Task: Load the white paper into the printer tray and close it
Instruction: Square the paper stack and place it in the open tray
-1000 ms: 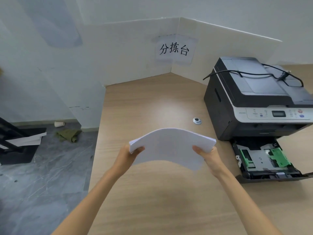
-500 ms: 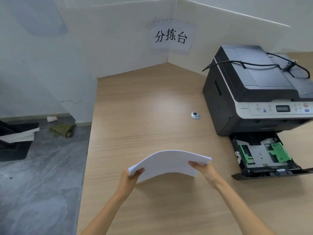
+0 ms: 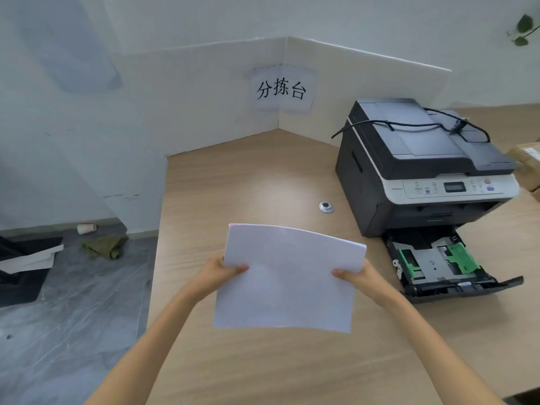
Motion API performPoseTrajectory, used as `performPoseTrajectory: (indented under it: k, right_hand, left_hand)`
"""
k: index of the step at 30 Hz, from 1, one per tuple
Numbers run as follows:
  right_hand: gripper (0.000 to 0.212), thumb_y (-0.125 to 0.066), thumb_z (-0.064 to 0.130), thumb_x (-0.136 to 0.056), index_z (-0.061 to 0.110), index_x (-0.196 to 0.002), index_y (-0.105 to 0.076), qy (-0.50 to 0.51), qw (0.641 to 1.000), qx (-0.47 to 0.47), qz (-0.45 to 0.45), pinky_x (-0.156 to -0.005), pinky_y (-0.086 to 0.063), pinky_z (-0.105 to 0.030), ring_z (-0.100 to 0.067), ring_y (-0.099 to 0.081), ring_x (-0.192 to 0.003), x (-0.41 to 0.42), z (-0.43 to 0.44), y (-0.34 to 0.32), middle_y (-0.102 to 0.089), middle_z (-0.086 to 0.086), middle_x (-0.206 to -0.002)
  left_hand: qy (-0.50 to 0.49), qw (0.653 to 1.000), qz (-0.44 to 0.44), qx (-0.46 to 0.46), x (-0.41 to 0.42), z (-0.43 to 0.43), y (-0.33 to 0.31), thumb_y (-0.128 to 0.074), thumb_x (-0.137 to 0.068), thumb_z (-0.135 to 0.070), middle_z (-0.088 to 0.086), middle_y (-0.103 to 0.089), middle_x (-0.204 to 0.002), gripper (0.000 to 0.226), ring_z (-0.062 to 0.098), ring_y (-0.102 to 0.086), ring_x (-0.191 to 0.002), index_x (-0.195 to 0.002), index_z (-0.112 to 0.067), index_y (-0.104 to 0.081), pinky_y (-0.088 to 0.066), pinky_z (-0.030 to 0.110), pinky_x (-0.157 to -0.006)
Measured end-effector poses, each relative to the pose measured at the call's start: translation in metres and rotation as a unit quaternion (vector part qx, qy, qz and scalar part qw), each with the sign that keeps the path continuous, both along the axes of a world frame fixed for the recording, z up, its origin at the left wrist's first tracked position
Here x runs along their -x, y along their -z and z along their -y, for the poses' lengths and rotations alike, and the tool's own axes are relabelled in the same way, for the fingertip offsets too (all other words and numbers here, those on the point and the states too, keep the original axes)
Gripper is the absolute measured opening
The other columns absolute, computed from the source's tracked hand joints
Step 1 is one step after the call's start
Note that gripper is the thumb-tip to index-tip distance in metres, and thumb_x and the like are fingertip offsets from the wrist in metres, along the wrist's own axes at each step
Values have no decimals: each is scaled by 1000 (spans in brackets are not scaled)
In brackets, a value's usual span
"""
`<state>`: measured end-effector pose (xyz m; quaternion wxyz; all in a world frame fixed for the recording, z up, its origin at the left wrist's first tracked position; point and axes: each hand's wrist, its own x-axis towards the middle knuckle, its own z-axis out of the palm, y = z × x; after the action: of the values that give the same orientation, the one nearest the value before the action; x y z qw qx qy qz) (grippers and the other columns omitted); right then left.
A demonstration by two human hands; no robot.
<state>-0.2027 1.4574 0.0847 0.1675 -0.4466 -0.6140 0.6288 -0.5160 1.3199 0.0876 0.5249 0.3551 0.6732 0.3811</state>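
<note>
A stack of white paper (image 3: 287, 276) hangs above the wooden desk, tilted so its broad face turns toward me. My left hand (image 3: 220, 271) grips its left edge and my right hand (image 3: 358, 277) grips its right edge, thumbs on top. To the right stands a black and grey printer (image 3: 420, 168). Its paper tray (image 3: 438, 283) is pulled out toward me, with green guides inside and no paper in it. The paper's right edge is a short way left of the tray.
A round metal grommet (image 3: 326, 207) is set in the desk (image 3: 248, 182) behind the paper. White partition boards with a printed sign (image 3: 282, 90) close the desk's back corner. A black cable (image 3: 409, 127) lies over the printer top. A cardboard box (image 3: 529, 165) sits far right.
The paper has tipped up from nearly flat and bowed to show its full face, and both hands have risen slightly. The camera view has shifted.
</note>
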Motion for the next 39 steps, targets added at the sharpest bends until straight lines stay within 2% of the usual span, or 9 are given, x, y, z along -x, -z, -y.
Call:
performPoseTrajectory:
  k: [6,8,16,20,24,30,32,35,39]
  right_hand:
    - [55,-81,48,-58,23,-105,-65,135,989,5,-67,-80,-53,-46,-23,-66,-96,-37,26,-21,-71,-2,-104]
    - [45,-79,39,-67,22,-107,-64,178,979,19,-101,-74,-53,-40,-25,-65,-98,-49,40,-24,-71,-1,-104]
    - [33,-60,12,-87,19,-119,-58,338,916,66,-207,-74,-59,-33,-18,-67,-101,-68,113,-17,-69,1,-113]
    - [42,-67,23,-76,22,-117,-59,387,892,68,-223,-72,-60,-34,-13,-69,-96,-78,137,-26,-73,8,-106]
    - [34,-61,22,-85,21,-119,-61,386,892,61,-227,-95,-50,-45,-23,-62,-113,-105,151,-40,-67,-3,-122]
    - [47,-27,42,-99,20,-136,-47,425,849,137,-284,-85,-54,-25,-11,-58,-117,-176,167,-70,-57,5,-135]
    - [47,-23,40,-100,19,-133,-49,420,863,127,-249,-88,-50,-21,-2,-62,-108,-197,172,-78,-66,17,-120]
    - [50,-42,50,-92,18,-125,-59,408,895,88,-159,-97,-43,-43,-28,-60,-112,-228,177,-81,-67,-7,-122]
    - [29,-54,36,-91,17,-106,-70,389,921,-5,-38,-82,-51,-47,-31,-68,-94,-257,173,-92,-74,-9,-105]
  left_hand:
    - [44,992,109,-56,5,4,-53,-71,-70,-56,-2,-73,-105,57,12,-69,-90,-115,-22,-66,-55,21,-75]
    - [44,981,175,-75,-3,8,-55,-74,-67,-55,5,-70,-115,67,19,-67,-103,-121,-17,-63,-56,23,-83]
    - [135,962,215,-104,-111,12,-66,-56,-93,-22,8,-72,-112,31,27,-68,-103,-124,-19,-54,-56,28,-84]
    - [124,974,149,-113,-150,2,-69,-50,-94,-6,-1,-78,-86,25,17,-74,-81,-109,-24,-56,-58,24,-68]
    - [164,971,130,-113,-164,-10,-71,-50,-92,-1,4,-75,-88,31,18,-73,-77,-115,-21,-56,-59,26,-68]
    - [277,944,164,-72,-179,-31,-77,-52,-92,0,2,-76,-91,32,19,-71,-80,-117,-18,-59,-59,29,-75]
    - [319,930,174,-49,-188,-37,-80,-57,-90,-2,1,-75,-92,32,19,-70,-82,-117,-17,-60,-59,30,-77]
    - [378,909,173,-35,-211,-47,-85,-60,-88,-5,6,-72,-103,36,23,-68,-92,-122,-17,-60,-58,33,-82]
    - [419,894,154,-38,-263,-54,-91,-62,-83,-11,7,-71,-103,41,23,-68,-88,-123,-18,-59,-58,34,-79]
